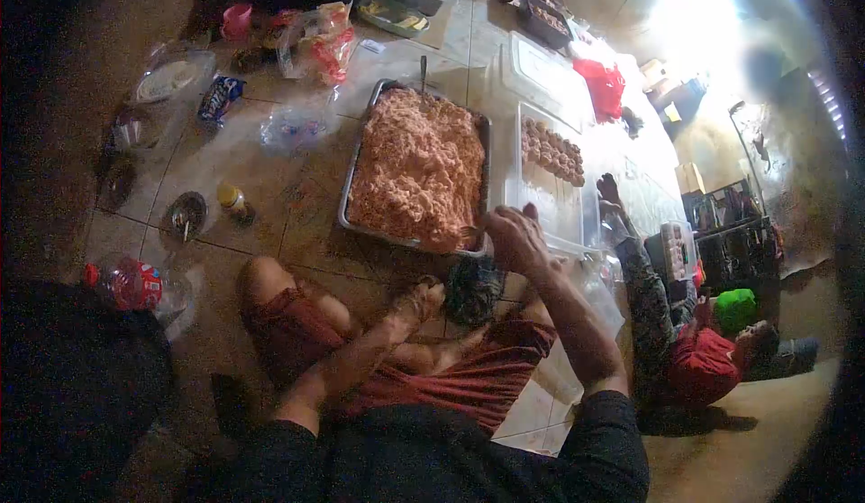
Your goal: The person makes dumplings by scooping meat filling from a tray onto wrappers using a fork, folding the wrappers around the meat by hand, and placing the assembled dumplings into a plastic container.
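A large metal tray [346,204] heaped with pinkish ground meat mixture [416,165] lies on the floor before my crossed legs. My right hand [516,237] is closed at the tray's near right corner, on what looks like a fork [470,231] whose end touches the mixture. Below the tray's near edge, my left hand [420,299] is curled closed; whatever it may hold is hidden. A dark plastic bag [474,290] sits between my hands. At the tray's far edge a utensil handle [423,69] sticks up. Right of the tray, a clear plastic container [551,208] holds rows of meatballs [551,153].
A container lid [546,69] lies beyond the meatballs. To the left are a small yellow-capped bottle [232,200], a small bowl [187,216], a blue packet [222,99] and a red-labelled bottle [133,285]. A person in red [703,366] sits at right.
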The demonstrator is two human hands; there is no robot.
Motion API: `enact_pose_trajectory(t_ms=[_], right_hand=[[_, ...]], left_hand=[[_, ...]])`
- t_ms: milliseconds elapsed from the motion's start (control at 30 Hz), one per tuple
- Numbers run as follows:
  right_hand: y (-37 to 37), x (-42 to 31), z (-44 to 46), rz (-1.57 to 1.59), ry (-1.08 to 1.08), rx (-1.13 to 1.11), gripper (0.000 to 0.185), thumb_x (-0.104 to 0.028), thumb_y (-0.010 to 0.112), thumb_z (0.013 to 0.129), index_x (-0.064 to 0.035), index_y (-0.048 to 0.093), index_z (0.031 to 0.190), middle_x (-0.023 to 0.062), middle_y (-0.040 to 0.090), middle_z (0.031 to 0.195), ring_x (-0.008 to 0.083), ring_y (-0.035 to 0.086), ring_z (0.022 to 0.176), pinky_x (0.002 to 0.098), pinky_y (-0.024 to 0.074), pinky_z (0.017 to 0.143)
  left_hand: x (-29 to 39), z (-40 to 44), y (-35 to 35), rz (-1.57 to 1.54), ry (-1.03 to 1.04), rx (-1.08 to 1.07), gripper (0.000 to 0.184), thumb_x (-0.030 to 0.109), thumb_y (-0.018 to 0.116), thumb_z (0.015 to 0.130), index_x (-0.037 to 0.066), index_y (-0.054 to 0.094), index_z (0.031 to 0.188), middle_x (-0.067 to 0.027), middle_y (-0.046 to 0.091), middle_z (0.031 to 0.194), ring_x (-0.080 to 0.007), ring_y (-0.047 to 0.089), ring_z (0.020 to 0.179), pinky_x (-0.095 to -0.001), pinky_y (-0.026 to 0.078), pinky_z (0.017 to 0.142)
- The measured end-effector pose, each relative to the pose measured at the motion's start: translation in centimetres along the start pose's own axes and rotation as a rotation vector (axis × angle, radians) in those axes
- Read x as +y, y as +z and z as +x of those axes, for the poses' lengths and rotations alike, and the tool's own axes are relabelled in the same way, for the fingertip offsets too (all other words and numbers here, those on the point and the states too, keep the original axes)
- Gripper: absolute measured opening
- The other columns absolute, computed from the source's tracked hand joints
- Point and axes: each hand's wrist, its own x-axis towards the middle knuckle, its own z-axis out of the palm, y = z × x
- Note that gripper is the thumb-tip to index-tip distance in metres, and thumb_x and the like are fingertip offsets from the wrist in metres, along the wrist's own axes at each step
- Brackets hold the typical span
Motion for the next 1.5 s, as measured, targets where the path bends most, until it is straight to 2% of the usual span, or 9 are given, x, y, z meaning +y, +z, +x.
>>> enact_pose_trajectory(t_ms=[100,200,300,633,833,933,1033,1100,1500], right_hand=[[5.6,1.3,0.1,0.123,0.204,0.052,0.022,-0.010,0.065,0.090,-0.0056,0.069,0.112,0.0147,0.069,0.108,0.0287,0.066,0.101,0.0505,0.0476,0.087],[11.0,2.7,0.7,0.309,0.508,0.151,0.022,-0.018,0.065,0.095,-0.0009,0.073,0.106,0.0176,0.075,0.100,0.0291,0.070,0.093,0.0423,0.0534,0.083],[5.3,1.0,-1.3,0.524,0.456,0.115,0.028,-0.024,0.069,0.094,0.0025,0.074,0.102,0.0155,0.074,0.087,0.0219,0.069,0.082,0.0369,0.0545,0.077],[6.2,1.7,-1.2,0.242,0.221,0.376,0.017,-0.016,0.059,0.096,-0.0031,0.070,0.097,0.0215,0.069,0.092,0.0438,0.067,0.088,0.0531,0.0526,0.078],[3.9,0.9,-0.9,0.396,0.348,0.299,0.021,-0.019,0.064,0.094,-0.0004,0.072,0.101,0.0192,0.072,0.088,0.0313,0.070,0.079,0.0417,0.0547,0.073],[-0.2,-0.7,-3.8,0.593,0.448,0.345,0.026,-0.025,0.065,0.095,0.0008,0.072,0.098,0.0190,0.073,0.083,0.0279,0.072,0.083,0.0408,0.0545,0.076],[0.6,-0.6,-5.7,0.735,0.438,0.473,0.021,-0.019,0.066,0.095,-0.0007,0.070,0.104,0.0157,0.072,0.087,0.0224,0.070,0.083,0.0363,0.0543,0.077],[0.3,-2.1,-7.0,0.825,0.412,0.550,0.019,-0.016,0.066,0.095,-0.0012,0.069,0.106,0.0148,0.072,0.090,0.0208,0.069,0.083,0.0352,0.0540,0.077],[7.6,-9.5,-9.1,0.817,0.047,0.707,0.011,0.003,0.062,0.091,-0.0005,0.064,0.101,0.0137,0.058,0.088,0.0276,0.062,0.079,0.0371,0.0519,0.073]], left_hand=[[-1.4,-0.4,1.8,-0.622,0.298,0.012,0.021,0.025,0.055,0.098,0.014,0.058,0.115,-0.0100,0.064,0.097,-0.0261,0.061,0.075,-0.0394,0.050,0.063],[-1.8,-0.2,2.3,0.570,0.277,0.186,0.030,0.030,0.058,0.098,0.016,0.057,0.125,-0.0062,0.066,0.104,-0.0219,0.063,0.081,-0.0345,0.053,0.065],[3.6,-2.0,-4.6,0.343,0.699,0.564,0.032,0.019,0.060,0.097,0.004,0.058,0.125,-0.0156,0.067,0.096,-0.0313,0.067,0.077,-0.0393,0.054,0.066],[10.0,-3.0,-10.6,-0.353,0.086,0.331,0.029,0.033,0.068,0.095,0.004,0.064,0.091,-0.0107,0.066,0.075,-0.0182,0.060,0.066,-0.0361,0.052,0.065],[9.1,-3.5,-10.3,-1.094,-0.016,0.139,0.038,0.042,0.070,0.094,0.004,0.066,0.098,-0.0075,0.068,0.083,-0.0199,0.059,0.067,-0.0375,0.050,0.064],[7.0,0.3,-10.2,-1.399,0.648,-0.333,0.054,0.046,0.068,0.096,0.000,0.060,0.122,-0.0143,0.067,0.113,-0.0258,0.065,0.091,-0.0413,0.055,0.085],[9.1,2.6,-10.2,-1.464,1.154,-0.277,0.070,0.055,0.059,0.098,-0.004,0.051,0.135,-0.0202,0.059,0.131,-0.0319,0.061,0.116,-0.0461,0.050,0.103],[15.4,-0.9,-16.0,-2.053,0.107,-0.260,0.084,0.065,0.051,0.097,-0.007,0.047,0.140,-0.0241,0.055,0.138,-0.0347,0.054,0.129,-0.0494,0.042,0.113],[19.1,-2.1,-18.0,-2.086,0.020,0.119,0.100,0.076,0.046,0.092,-0.011,0.046,0.140,-0.0268,0.052,0.144,-0.0417,0.054,0.130,-0.0553,0.040,0.113]])
